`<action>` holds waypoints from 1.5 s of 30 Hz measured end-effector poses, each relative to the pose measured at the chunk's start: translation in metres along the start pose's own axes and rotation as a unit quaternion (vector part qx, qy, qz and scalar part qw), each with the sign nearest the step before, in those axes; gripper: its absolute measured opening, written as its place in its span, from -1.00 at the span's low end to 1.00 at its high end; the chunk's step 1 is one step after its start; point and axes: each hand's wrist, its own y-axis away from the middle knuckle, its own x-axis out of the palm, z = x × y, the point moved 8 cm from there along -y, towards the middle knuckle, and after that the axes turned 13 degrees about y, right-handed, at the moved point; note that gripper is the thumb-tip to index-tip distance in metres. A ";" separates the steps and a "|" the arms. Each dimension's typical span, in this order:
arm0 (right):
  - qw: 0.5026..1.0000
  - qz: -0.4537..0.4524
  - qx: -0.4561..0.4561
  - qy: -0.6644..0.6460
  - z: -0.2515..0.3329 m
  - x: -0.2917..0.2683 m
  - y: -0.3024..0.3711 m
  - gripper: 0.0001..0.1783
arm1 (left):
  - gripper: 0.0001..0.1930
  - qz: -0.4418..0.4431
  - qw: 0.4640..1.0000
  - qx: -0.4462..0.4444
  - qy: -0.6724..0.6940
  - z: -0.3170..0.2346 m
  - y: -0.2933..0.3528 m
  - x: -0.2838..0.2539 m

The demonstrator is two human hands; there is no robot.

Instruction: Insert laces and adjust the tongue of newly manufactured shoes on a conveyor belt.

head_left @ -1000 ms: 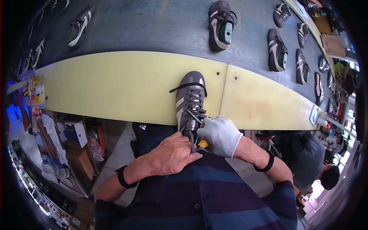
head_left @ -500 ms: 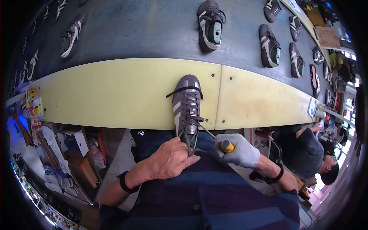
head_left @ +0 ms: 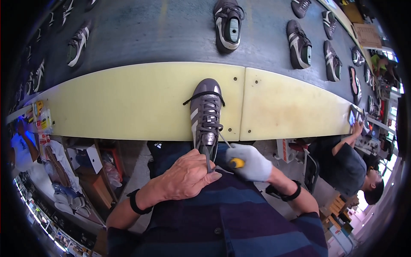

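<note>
A grey sneaker (head_left: 206,92) with white side stripes lies sole down on the yellow ledge, toe pointing away, its heel end over the near edge. Dark laces run up its front, and a black cord (head_left: 203,95) crosses the toe area. My bare left hand (head_left: 185,176) is closed at the shoe's heel end, pinching a grey strip of its collar. My right hand (head_left: 252,163), in a pale glove, is wrapped round a yellow-handled tool (head_left: 236,162). The tool's thin shaft slants toward the side of the shoe's opening; its tip is hidden.
Beyond the yellow ledge (head_left: 128,100) a dark conveyor belt (head_left: 141,34) carries several similar sneakers (head_left: 299,45). Small packets (head_left: 43,120) hang at the ledge's left end. Another person (head_left: 342,165) works at the right. Shelves with boxes (head_left: 92,184) stand below left.
My right hand has moved left, closer to the shoe's heel, and the tool's handle has turned sideways. My left hand keeps its grip. The belt's sneakers have shifted slightly in view.
</note>
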 end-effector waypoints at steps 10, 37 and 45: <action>0.999 -0.037 -0.018 0.006 -0.002 -0.036 0.014 -0.80 | -0.66 -0.031 0.994 0.046 0.091 -0.019 0.003 -0.001; 0.989 0.049 -0.078 0.118 -0.002 -0.011 0.015 -0.75 | -0.60 0.018 0.998 0.009 0.052 -0.081 -0.006 -0.004; 0.995 -0.069 -0.059 -0.036 -0.020 -0.050 0.031 -0.76 | -0.67 0.048 0.998 0.021 0.022 -0.101 -0.031 0.008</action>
